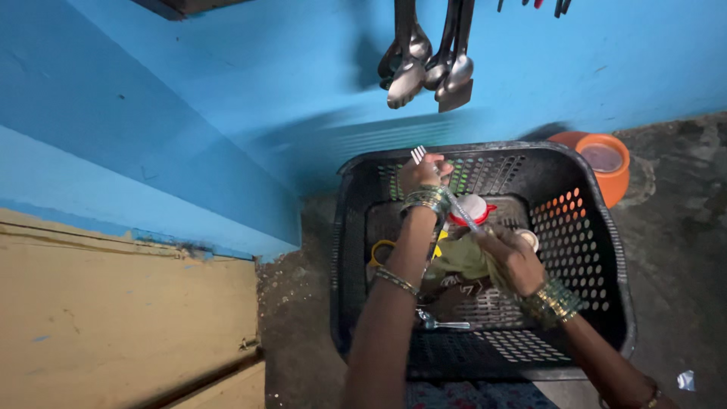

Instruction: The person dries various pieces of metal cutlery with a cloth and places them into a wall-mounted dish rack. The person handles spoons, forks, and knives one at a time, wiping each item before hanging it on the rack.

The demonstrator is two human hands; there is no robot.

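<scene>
My left hand (421, 173) grips the fork (447, 193) by its prongs end, over the black basket (606, 303), so my right hand (515, 257), closed on a cloth (463, 257), can rub its handle

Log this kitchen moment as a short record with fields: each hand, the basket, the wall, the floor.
left hand: left hand grips a metal fork near its tines, raised over the basket
right hand: right hand presses a yellowish cloth to the fork's handle
basket: black perforated plastic basket holding a red-lidded container and another metal utensil
wall: blue, with hanging ladles and spoons
floor: orange pot beside the basket
</scene>
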